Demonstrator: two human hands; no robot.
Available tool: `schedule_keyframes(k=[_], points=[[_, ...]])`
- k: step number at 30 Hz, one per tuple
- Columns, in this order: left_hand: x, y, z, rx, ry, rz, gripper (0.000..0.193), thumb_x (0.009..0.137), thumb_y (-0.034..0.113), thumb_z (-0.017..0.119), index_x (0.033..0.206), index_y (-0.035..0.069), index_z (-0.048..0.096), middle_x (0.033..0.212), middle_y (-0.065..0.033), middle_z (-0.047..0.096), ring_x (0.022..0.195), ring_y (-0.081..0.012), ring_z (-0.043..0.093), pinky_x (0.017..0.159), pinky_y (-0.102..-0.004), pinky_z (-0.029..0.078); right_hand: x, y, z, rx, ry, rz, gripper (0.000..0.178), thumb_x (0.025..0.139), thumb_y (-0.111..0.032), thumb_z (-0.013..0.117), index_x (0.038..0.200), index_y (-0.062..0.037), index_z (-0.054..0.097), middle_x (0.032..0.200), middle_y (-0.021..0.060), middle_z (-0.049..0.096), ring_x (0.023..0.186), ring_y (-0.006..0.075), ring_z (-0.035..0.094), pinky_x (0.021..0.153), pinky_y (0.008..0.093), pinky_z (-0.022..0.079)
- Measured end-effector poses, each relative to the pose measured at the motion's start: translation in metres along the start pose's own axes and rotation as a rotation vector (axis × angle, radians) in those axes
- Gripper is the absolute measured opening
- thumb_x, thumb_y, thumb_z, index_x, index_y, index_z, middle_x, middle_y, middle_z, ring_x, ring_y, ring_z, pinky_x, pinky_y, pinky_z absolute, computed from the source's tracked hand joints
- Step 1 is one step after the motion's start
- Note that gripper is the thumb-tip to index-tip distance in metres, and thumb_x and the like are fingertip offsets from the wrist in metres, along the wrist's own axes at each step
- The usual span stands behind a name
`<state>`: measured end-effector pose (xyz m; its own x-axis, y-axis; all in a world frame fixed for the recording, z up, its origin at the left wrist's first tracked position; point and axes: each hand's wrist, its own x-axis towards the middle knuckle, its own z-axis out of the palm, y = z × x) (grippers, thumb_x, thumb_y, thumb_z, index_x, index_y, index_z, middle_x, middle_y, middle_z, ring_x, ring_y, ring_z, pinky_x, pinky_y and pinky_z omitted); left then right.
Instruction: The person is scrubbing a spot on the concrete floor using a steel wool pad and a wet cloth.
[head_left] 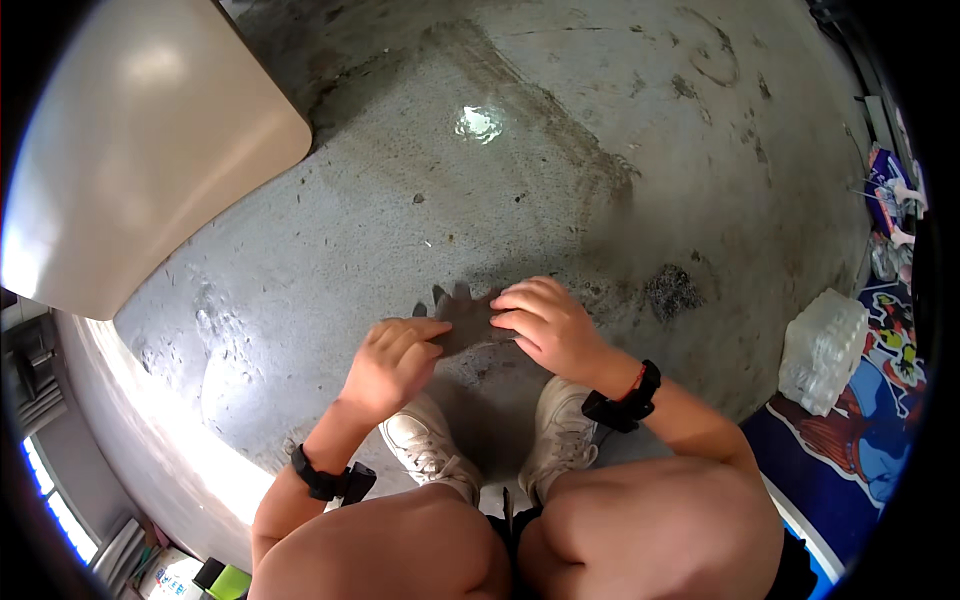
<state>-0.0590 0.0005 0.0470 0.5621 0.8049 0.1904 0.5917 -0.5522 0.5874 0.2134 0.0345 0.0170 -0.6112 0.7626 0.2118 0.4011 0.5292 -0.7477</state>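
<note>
A dark grey glove (pixel 466 325) is stretched between my two hands, low over the floor in front of my shoes. Its short finger ends point away from me. My left hand (pixel 393 362) pinches the glove's left side, thumb and fingers closed at the edge. On the opposite side, my right hand (pixel 550 325) grips the glove with bent fingers. The fingertips of both hands are partly covered by the fabric or turned from view. A black band with a small box sits on each of my wrists.
My white shoes (pixel 425 440) stand on the stained concrete floor (pixel 380 220). A beige tabletop (pixel 170 130) with a rounded corner fills the upper left. On the right, a clear plastic-wrapped bundle (pixel 825 350) lies by a colourful printed panel (pixel 880 420). A dark clump (pixel 673 290) rests on the floor.
</note>
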Motion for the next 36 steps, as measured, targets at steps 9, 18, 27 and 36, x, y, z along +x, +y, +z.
schedule_keyframes(k=[9,18,27,36], points=[[-0.049,0.014,0.073,-0.056,-0.319,-0.222,0.045,0.079,0.012,0.071,0.122,0.001,0.062,0.143,-0.0171,0.052,0.130,-0.0343,0.053,0.108,-0.0457,0.043,-0.042,-0.006,0.044,-0.232,-0.360,-0.036,0.046,0.085,-0.014,0.056,0.126,0.0073,0.060,0.141,0.0232,0.053,0.137,0.0376,0.045,0.118,0.0501,0.032],[-0.043,0.025,0.099,0.130,-0.615,-0.211,0.096,0.076,0.032,0.073,0.147,-0.016,0.030,0.159,-0.0348,0.020,0.151,-0.0463,0.018,0.124,-0.0510,0.021,-0.060,-0.007,0.068,-0.289,-0.486,0.145,0.096,0.083,-0.042,0.074,0.155,0.0025,0.028,0.164,0.0155,0.024,0.154,0.0291,0.019,0.125,0.0435,0.019],[0.027,0.035,0.153,0.038,-0.531,0.002,0.092,0.077,0.029,0.071,0.148,-0.013,0.031,0.160,-0.0292,0.025,0.152,-0.0417,0.019,0.125,-0.0493,0.018,-0.098,0.030,-0.006,-0.198,-0.450,0.298,0.096,0.086,-0.048,0.070,0.152,0.0075,0.028,0.161,0.0229,0.027,0.152,0.0355,0.022,0.124,0.0455,0.022],[0.120,0.071,0.224,-0.203,-0.544,0.193,0.088,0.075,0.024,0.073,0.147,-0.011,0.036,0.159,-0.0247,0.031,0.153,-0.0348,0.023,0.124,-0.0458,0.021,-0.177,0.059,-0.069,-0.405,-0.443,0.542,0.103,0.087,-0.062,0.063,0.153,0.0095,0.026,0.162,0.0269,0.023,0.153,0.0390,0.018,0.124,0.0468,0.020]])
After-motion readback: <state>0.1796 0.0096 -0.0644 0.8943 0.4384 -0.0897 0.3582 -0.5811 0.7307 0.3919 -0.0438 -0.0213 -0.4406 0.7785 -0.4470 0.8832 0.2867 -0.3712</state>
